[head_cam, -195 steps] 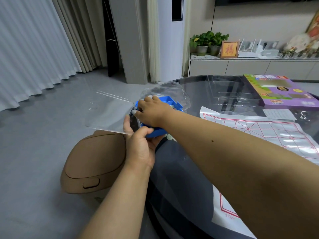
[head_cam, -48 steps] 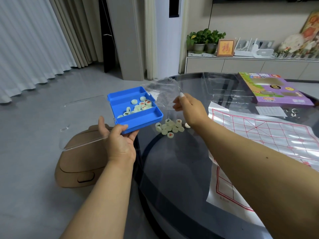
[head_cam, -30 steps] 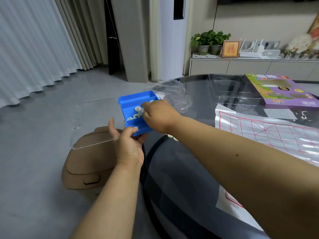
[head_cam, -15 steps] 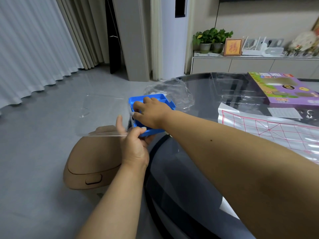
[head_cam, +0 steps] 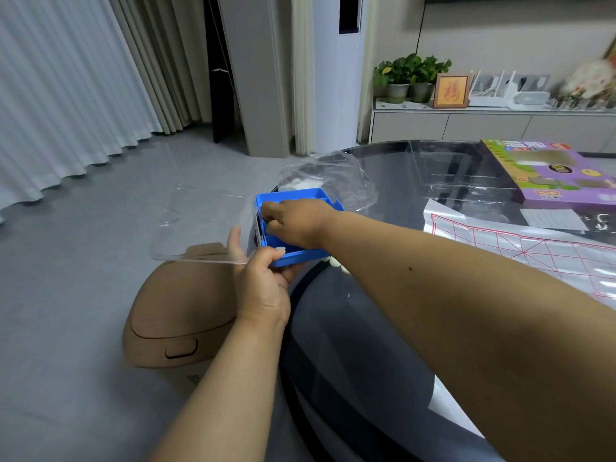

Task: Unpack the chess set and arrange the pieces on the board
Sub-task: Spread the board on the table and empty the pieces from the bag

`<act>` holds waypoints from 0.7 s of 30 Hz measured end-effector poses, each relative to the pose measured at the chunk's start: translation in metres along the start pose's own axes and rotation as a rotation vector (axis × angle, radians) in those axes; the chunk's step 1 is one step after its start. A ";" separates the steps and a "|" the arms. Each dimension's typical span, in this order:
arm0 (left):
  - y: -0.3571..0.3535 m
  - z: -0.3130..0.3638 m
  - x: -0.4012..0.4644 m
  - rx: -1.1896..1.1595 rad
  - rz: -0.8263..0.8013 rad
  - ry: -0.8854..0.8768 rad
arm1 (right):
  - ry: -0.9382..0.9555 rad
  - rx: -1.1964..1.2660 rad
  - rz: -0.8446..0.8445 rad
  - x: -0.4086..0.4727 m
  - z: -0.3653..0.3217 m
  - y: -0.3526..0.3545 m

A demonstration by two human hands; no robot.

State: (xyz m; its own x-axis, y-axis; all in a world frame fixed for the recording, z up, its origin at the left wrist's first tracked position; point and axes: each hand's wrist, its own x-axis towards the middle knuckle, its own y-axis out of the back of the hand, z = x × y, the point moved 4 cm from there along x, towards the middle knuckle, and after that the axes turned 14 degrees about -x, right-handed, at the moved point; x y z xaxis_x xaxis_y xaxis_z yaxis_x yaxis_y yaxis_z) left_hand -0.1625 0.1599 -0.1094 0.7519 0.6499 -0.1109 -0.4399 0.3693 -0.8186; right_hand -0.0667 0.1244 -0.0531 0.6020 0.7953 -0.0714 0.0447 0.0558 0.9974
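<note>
Head view: blue tray (head_cam: 293,195) tilting at table (head_cam: 383,328) edge.
Left hand (head_cam: 261,288): gripping tray's near corner from below.
Right hand (head_cam: 296,221): reaching inside tray, fingers curling; grasp hidden.
Pieces (head_cam: 333,261): lying on table just beside tray.

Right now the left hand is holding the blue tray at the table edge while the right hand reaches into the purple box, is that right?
Not quite. The head view shows the right hand reaching into the blue tray, not the purple box, which lies untouched farther back on the table. The left hand does hold the tray at the table edge.
</note>
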 end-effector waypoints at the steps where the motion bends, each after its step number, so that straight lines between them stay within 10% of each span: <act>1: 0.000 0.000 0.000 -0.003 0.002 0.002 | 0.008 -0.016 0.007 0.001 0.000 0.000; 21: 0.001 0.000 0.001 -0.017 0.013 -0.015 | -0.054 0.025 0.178 0.005 0.007 0.005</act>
State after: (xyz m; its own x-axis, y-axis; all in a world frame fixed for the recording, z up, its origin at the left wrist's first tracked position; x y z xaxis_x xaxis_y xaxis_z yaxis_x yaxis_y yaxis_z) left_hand -0.1621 0.1615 -0.1104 0.7386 0.6645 -0.1135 -0.4410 0.3491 -0.8268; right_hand -0.0576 0.1245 -0.0486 0.6443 0.7574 0.1058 -0.0470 -0.0989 0.9940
